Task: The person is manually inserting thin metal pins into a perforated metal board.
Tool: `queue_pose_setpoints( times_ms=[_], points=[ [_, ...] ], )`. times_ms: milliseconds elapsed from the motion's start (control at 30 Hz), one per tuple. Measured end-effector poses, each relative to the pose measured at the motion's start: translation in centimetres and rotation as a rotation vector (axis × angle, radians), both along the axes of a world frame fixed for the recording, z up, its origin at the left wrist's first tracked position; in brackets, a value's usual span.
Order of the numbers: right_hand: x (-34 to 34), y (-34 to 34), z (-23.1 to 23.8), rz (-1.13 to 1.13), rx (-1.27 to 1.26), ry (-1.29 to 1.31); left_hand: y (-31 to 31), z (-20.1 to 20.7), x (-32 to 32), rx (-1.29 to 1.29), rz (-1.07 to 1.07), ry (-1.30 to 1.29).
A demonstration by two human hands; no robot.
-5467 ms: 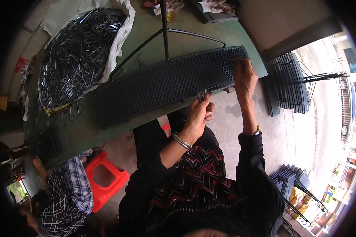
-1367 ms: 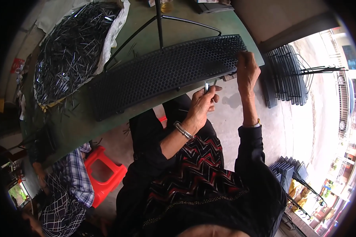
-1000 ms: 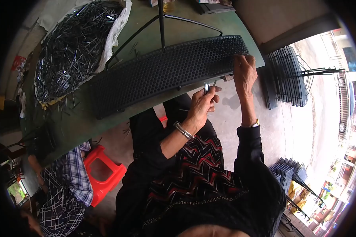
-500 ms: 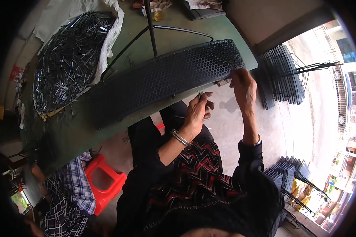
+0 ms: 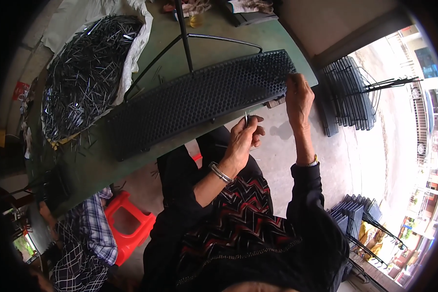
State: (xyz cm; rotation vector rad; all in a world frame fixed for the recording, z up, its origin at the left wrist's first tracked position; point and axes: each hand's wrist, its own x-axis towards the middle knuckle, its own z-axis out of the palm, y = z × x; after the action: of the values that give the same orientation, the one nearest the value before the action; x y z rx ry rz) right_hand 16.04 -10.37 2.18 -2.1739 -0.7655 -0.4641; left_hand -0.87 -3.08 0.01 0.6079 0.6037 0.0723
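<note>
Perforated black panel (image 5: 199,102), long and slightly curved, lies across the near edge of a green table (image 5: 97,165), its right end hanging just past the table's corner. The right hand (image 5: 298,95) grips that right end, fingers curled over the panel's edge and thumb beneath, wrapped closed on it. The left hand (image 5: 243,138) hovers just below the panel's near edge, fingers drawn narrow and pinched on a thin metal pin (image 5: 246,118) that stands roughly upright between thumb and fingertips; the pin's tip sits close under the panel but whether it touches cannot be told. A silver bracelet (image 5: 221,172) circles the left wrist.

Behind the panel, a black wire frame (image 5: 194,44) rises from the table. At the table's far left, a white sack (image 5: 131,53) lies open, heaped with many more thin metal pins (image 5: 82,73), some spilled onto the table beside it. A red plastic stool (image 5: 131,228) stands on the floor under the table's near side, next to another person's checked sleeve (image 5: 95,228). To the right, stacks of dark panels (image 5: 348,97) rest on the concrete floor (image 5: 282,160).
</note>
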Motion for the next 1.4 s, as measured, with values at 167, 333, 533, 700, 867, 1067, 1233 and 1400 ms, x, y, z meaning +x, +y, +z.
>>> queue_pose_setpoints(
  times_ms=[167, 333, 533, 700, 867, 1067, 1233, 1400],
  points=[
    [-0.6, 0.1, -0.7, -0.033, -0.102, 0.005, 0.1, 0.0, -0.1, -0.01, -0.011, -0.046],
    [-0.2, 0.0, -0.3, -0.107, -0.224, 0.005, 0.0, -0.1, 0.0, 0.031, 0.009, -0.078],
    [0.2, -0.3, -0.5, 0.009, -0.248, 0.024, -0.3, -0.2, 0.1, 0.043, -0.004, -0.114],
    [-1.9, -1.1, 1.2, -0.008, -0.315, 0.237, -0.3, -0.2, 0.0, 0.04, 0.032, -0.121],
    [-5.5, -1.9, 3.1, 0.431, -0.148, 0.882, -0.7, 0.3, 0.0, 0.076, 0.036, -0.128],
    [-3.7, -1.3, 3.0, -0.018, 0.061, 0.424, -0.4, 0.0, 0.0, 0.001, 0.046, -0.07],
    [-0.1, -1.1, 0.2, -0.074, 0.036, -0.044, -0.2, -0.3, -0.2, -0.027, -0.051, -0.079],
    [0.1, -1.0, -1.8, -0.065, 0.005, -0.015, -0.3, 0.3, -0.2, 0.038, -0.062, -0.047]
  ],
)
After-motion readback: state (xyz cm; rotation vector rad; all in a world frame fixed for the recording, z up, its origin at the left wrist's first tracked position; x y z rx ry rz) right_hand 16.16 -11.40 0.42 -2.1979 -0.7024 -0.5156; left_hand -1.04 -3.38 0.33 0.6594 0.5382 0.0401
